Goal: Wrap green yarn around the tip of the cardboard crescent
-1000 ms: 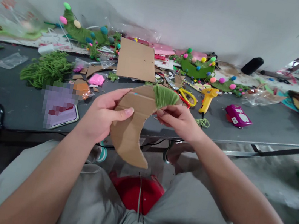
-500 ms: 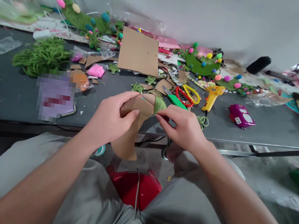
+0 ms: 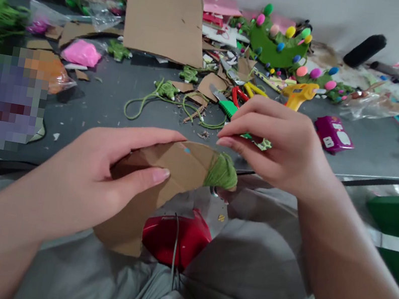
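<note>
Left hand: I have this hand (image 3: pixel 100 168) clamped on the cardboard crescent (image 3: pixel 170 165), thumb flat on the near face, the other fingers along its upper edge and behind.
Crescent: I see it in front of the counter (image 3: pixel 100 102), above the lap, one end pointing right and the other down.
Green wrap: yarn (image 3: pixel 222 171) is wound in a band around the right-hand end, leaving bare cardboard at the very tip.
Right hand: I see this hand (image 3: pixel 281 138) just above the wrap, fingers and thumb narrowed; I cannot tell whether a strand is pinched.
Loose strand: a thin green cord (image 3: pixel 136 103) loops across the counter beyond the crescent.
Nearby tools: I make out a green-handled cutter (image 3: pixel 228 108) partly behind my right hand, and a yellow glue gun (image 3: pixel 298 94) beyond it.
Back of counter: a flat cardboard sheet (image 3: pixel 164 16) and, right of it, a green crescent with coloured balls (image 3: pixel 273 49).
</note>
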Action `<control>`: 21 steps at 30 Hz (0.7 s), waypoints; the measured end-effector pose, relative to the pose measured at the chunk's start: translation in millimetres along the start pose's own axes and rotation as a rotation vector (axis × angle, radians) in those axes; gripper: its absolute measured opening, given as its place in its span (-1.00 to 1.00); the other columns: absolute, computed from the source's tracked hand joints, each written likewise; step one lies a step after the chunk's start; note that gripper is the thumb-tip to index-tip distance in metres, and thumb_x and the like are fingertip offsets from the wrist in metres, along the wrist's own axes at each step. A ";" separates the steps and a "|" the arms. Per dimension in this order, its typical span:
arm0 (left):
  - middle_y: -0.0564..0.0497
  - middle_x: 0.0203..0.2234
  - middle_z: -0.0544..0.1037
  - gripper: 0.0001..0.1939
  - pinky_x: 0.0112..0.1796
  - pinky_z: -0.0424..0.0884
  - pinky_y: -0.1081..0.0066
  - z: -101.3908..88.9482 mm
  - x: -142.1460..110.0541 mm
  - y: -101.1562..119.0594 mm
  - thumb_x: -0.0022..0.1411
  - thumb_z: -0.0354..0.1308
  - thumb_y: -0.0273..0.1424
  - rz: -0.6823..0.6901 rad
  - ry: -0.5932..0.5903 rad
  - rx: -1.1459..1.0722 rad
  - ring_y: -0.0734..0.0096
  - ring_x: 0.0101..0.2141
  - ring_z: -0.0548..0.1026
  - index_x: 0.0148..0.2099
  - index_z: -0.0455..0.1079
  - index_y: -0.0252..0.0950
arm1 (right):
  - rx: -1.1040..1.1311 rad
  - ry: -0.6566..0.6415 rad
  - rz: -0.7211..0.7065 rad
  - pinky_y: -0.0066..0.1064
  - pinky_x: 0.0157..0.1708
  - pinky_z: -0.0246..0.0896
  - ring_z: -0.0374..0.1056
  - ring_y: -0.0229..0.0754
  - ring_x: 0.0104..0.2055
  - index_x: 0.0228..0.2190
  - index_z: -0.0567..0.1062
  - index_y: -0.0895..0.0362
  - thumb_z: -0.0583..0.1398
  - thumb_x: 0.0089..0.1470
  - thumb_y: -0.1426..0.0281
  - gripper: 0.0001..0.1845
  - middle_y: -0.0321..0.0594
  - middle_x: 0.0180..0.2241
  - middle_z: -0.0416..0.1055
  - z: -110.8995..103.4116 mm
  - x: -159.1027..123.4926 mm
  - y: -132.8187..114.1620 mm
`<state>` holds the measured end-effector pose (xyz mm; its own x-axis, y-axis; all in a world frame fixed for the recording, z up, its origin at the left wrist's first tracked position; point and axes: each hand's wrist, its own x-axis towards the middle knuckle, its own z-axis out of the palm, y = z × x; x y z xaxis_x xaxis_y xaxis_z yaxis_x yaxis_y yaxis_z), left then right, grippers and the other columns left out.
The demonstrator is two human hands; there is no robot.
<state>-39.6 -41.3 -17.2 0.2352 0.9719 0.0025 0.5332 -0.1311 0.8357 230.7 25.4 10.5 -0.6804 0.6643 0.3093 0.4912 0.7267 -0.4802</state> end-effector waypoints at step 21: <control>0.10 -0.10 0.66 -0.56 -0.26 0.60 0.49 8.2 9.1 -1.7 0.11 0.41 -0.37 -0.118 0.149 -0.533 0.29 -0.20 0.62 0.06 0.55 -0.02 | 0.334 -0.054 0.204 -0.43 -0.28 0.23 0.37 -0.22 -0.28 -0.26 0.52 0.14 0.12 0.30 0.26 -0.76 -0.24 -0.32 0.49 11.8 0.3 19.1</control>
<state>-31.7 -33.8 -23.2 0.0607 0.9962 -0.0627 0.0555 0.0594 0.9967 233.5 37.4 -8.2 -0.6192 0.7727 0.1399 0.4216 0.4774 -0.7709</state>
